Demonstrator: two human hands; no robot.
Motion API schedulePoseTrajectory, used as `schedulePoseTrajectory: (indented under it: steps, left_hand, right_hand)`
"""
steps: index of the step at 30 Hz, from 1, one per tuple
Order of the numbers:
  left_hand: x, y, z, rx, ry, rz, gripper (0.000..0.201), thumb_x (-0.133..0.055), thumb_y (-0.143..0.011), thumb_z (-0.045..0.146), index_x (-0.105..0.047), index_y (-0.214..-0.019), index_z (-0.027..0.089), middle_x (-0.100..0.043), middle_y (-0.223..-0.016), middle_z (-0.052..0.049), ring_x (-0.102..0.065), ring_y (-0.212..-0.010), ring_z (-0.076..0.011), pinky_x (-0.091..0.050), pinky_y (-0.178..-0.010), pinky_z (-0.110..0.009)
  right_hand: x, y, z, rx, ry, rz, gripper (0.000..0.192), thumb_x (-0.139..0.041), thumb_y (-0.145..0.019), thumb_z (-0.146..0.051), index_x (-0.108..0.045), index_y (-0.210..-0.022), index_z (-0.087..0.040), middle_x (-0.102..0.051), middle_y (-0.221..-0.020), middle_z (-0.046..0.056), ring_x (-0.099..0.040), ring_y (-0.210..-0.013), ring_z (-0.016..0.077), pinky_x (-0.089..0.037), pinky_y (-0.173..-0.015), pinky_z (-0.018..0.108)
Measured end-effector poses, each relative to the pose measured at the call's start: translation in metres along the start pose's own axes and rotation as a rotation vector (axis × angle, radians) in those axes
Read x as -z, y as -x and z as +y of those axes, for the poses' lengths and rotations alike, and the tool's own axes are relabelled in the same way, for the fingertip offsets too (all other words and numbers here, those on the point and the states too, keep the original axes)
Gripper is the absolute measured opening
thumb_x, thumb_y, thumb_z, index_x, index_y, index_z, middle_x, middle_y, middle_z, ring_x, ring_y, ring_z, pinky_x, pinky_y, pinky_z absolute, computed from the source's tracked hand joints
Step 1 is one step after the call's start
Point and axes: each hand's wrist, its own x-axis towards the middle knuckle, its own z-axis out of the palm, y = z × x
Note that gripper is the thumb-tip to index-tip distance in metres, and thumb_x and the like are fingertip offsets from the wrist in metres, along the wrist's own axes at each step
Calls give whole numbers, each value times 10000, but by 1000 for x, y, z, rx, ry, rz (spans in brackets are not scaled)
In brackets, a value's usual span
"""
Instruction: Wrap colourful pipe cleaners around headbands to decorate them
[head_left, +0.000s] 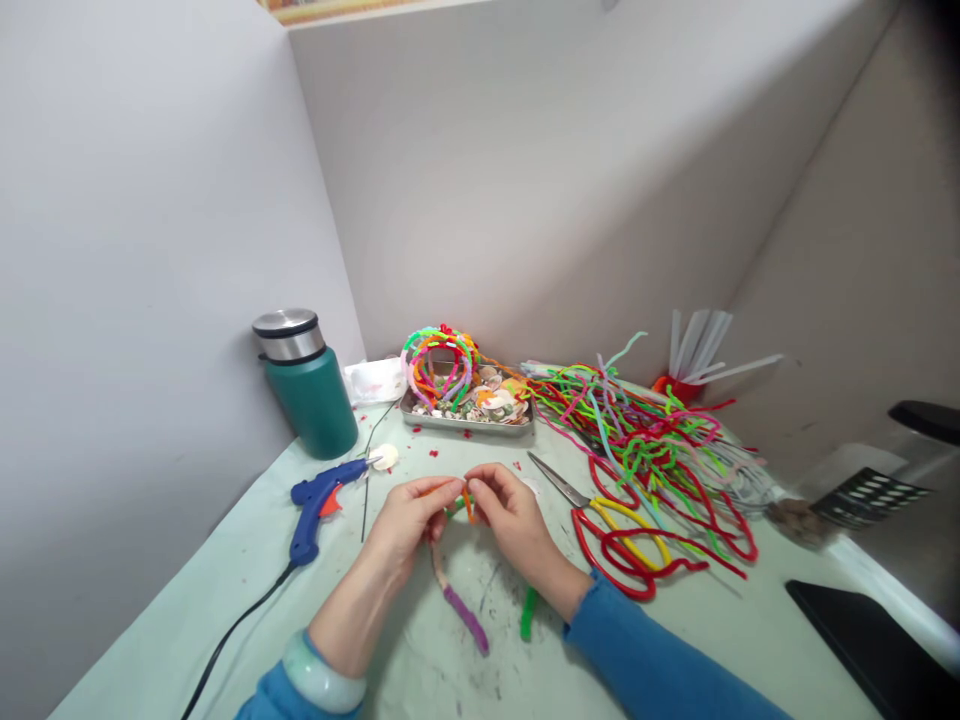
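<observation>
Headband wrapped in pipe cleaners (459, 590) is held just above the desk (675, 620), near the middle of its front edge; its arc bends up between both hands, the purple-wrapped end and the green-wrapped end hanging down toward the desk surface. Left hand (409, 525): fingers curled, thumb and forefinger pinched on the top of the arc at its left side. Right hand (514, 520): fingers curled, fingertips pinched on an orange pipe cleaner (468, 503) at the top of the arc. The two hands almost touch at the fingertips.

Blue hot glue gun (319, 500) lies left of the hands, cord running toward the front edge. Teal insulated bottle with steel lid (307, 385) stands at the back left corner. Metal tray (465, 420) of small decorations sits at the back edge, finished wrapped headbands (439, 365) standing in it. Scissors (559, 482) lie just right of the hands. Loose pile of pipe cleaners (645, 440), red, green, yellow, pink, spreads across the right side of the desk.
</observation>
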Motion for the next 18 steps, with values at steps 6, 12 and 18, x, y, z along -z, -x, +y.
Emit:
schedulePoseTrajectory:
  steps: [6,12,18]
  left_hand:
    - [2,0,2,20,56,-31,338,-724,-647,387,-675,-823,103,-482,-422,44,-314,-343,-33,-176,-352,-185]
    - [0,1,0,21,62,-87,332,-732,-652,368,-691,-836,95,-505,-466,33,-326,-356,-19,-174,-366,-180]
    - [-2,3,2,60,204,-89,266,-740,-650,328,-667,-780,108,-527,-513,32,-326,-368,-10,-177,-368,-171]
  right_hand:
    - [-1,-1,-4,-302,-264,-182,247,-556,-787,-379,-549,-684,-154,-557,-576,-28,-404,-402,52,-249,-399,192]
    - [4,-4,-1,-485,-544,-273,168,-612,-726,-288,-555,-661,-144,-501,-515,-49,-353,-374,32,-172,-375,185]
    - [2,-3,-1,-564,-705,-323,155,-616,-737,-288,-570,-720,-141,-496,-561,-47,-370,-393,35,-200,-378,179]
